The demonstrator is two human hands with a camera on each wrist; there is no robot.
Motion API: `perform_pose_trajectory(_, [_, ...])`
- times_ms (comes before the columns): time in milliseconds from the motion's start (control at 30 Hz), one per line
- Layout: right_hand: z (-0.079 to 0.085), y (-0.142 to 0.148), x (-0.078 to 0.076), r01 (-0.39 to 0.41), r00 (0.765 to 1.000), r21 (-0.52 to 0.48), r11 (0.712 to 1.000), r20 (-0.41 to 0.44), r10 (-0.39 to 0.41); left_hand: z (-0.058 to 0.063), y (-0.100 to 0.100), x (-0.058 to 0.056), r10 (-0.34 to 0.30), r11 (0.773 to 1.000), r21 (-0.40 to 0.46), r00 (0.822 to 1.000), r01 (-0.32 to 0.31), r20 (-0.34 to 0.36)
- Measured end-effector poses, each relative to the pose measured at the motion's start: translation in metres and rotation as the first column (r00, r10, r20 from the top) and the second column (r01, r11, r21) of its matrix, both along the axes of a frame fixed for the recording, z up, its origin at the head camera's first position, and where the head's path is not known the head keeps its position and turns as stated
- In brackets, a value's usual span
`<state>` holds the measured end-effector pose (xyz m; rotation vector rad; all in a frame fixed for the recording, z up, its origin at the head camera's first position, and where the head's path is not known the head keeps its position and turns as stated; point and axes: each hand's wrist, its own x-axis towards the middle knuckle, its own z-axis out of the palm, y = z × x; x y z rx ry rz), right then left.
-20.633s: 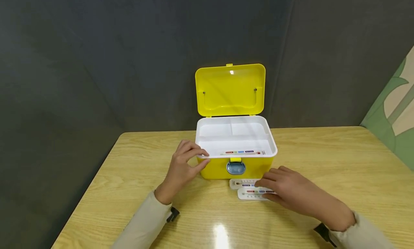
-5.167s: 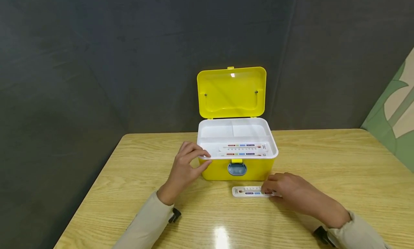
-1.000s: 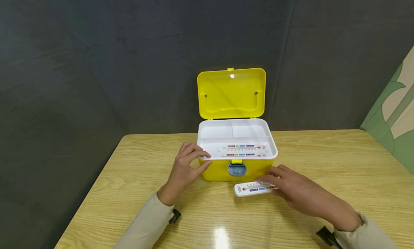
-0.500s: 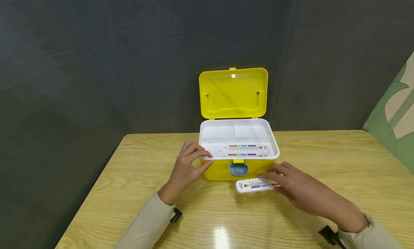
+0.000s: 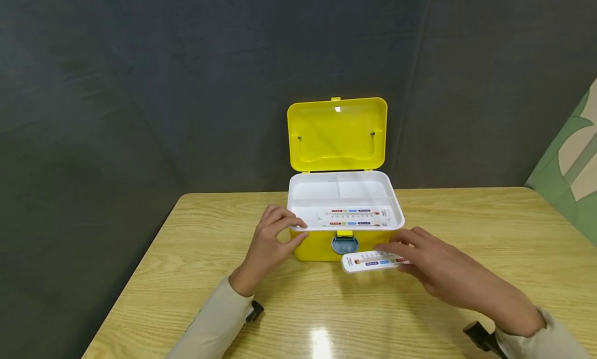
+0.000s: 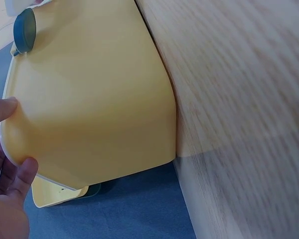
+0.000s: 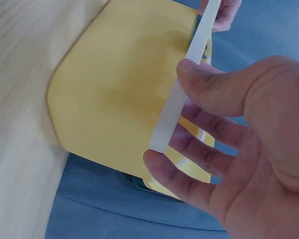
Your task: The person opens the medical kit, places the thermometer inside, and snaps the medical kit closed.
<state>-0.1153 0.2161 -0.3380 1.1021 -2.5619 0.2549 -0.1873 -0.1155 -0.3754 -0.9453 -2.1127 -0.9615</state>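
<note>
My right hand (image 5: 450,268) pinches a flat white thermometer (image 5: 368,261) by its right end, holding it just above the table in front of a yellow storage box (image 5: 317,246). In the right wrist view, the thermometer (image 7: 169,117) shows edge-on between thumb and fingers. My left hand (image 5: 269,242) grips the box's front left rim. The left wrist view has that hand (image 6: 7,186) with thumb and finger at the box's edge. Inside the box's white tray (image 5: 305,214), two similar thermometers lie in the front compartment: an upper one (image 5: 354,214) and a lower one (image 5: 352,224), partly hidden by the rim.
The yellow lid (image 5: 338,133) stands raised behind the box. A grey-blue latch (image 5: 345,244) hangs on the front wall. Two smaller compartments lie at the tray's back. A dark curtain (image 5: 224,89) rises behind the wooden table (image 5: 196,250).
The right hand has lifted the thermometer off the table, raising it towards the box front. The upper thermometer in the tray appeared since the oldest frame. The left hand keeps its place.
</note>
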Motion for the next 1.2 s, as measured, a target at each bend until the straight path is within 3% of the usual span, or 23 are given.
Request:
perform_pose_trajectory(633, [0.022,-0.005,-0.002,0.033,0.999,0.005,0.999,-0.002,-0.033,0.002,0.000,0.002,0.001,1.000,-0.002,1.000,-0.001,0.030])
perform_pose_trajectory(967, [0.026,-0.006,-0.006,-0.002,0.998,-0.017,1.000,-0.057,0.001,0.001,0.001,0.001,-0.001,1.000,0.001,1.000,0.001,0.020])
perform_pose_trajectory(1200, [0.029,-0.008,-0.008,0.014,0.999,-0.025,1.000,-0.033,-0.015,0.000,0.000,0.001,0.006,1.000,-0.003,1.000,-0.006,0.020])
